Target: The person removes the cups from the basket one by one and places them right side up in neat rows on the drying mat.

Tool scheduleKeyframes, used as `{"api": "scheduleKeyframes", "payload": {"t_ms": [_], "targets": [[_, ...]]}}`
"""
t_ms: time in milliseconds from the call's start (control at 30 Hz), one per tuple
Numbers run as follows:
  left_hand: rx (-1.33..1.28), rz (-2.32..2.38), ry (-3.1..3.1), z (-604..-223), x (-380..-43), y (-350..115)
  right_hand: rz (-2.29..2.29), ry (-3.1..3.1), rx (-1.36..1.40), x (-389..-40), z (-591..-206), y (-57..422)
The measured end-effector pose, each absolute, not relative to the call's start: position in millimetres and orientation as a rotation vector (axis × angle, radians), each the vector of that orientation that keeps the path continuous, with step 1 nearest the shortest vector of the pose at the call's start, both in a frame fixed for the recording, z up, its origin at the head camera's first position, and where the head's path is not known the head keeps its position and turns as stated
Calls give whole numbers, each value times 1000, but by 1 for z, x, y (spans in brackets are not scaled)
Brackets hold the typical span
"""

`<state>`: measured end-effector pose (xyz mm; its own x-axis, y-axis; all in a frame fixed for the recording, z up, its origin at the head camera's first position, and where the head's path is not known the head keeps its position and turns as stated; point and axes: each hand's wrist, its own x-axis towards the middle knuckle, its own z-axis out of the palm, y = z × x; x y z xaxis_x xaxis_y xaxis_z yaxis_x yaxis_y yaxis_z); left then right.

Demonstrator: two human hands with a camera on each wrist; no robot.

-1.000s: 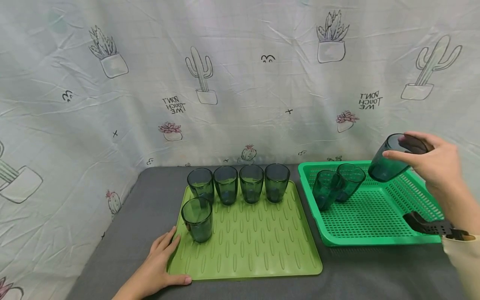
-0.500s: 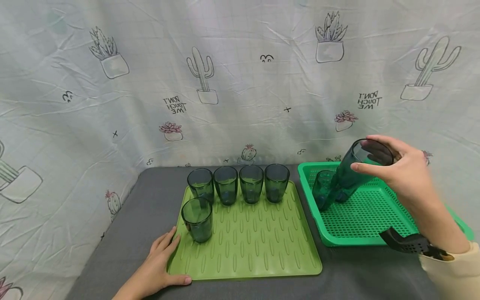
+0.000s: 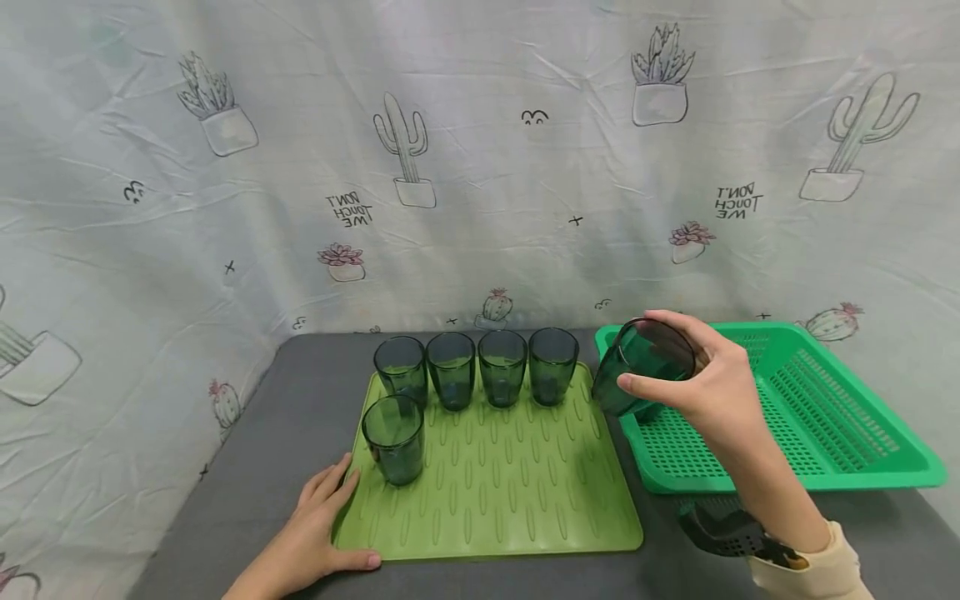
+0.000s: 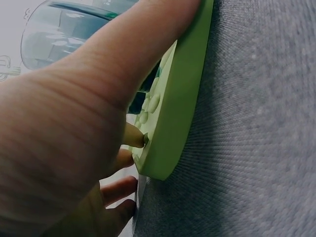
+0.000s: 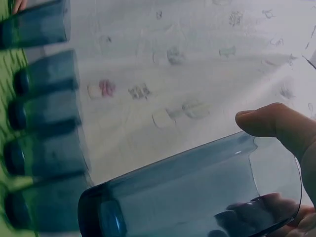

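Observation:
My right hand (image 3: 701,379) grips a dark teal drinking glass (image 3: 637,367) near its rim, thumb on one side and fingers on the other. The glass tilts, its base toward the left, in the air over the gap between the green mat (image 3: 517,500) and the basket. In the right wrist view the held glass (image 5: 182,182) shows its whole length. My left hand (image 3: 307,525) rests at the mat's front left corner, fingers along the left edge and thumb on the front edge. Nearest to it stands an upright glass (image 3: 395,442); a row of several more glasses (image 3: 453,371) lines the mat's back.
A bright green plastic basket (image 3: 862,482) sits on the right of the grey tablecloth (image 3: 247,433). The glasses inside are mostly hidden behind the held glass and right hand. A white curtain (image 3: 465,267) printed with cacti hangs behind.
My right hand has carried the tilted glass leftward from above the basket's right part to the mat's right edge. The left hand and the glasses on the mat have stayed put.

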<state>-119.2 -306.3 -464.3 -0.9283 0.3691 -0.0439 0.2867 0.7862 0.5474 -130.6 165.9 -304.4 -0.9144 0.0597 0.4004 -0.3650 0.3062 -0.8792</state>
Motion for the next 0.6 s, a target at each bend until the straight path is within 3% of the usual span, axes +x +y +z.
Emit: {"api": "scheduleKeyframes", "payload": {"t_ms": [600], "targets": [[554,819,2857,-462,-125,-304,1883,-2194,412,-147,-366,64]]}}
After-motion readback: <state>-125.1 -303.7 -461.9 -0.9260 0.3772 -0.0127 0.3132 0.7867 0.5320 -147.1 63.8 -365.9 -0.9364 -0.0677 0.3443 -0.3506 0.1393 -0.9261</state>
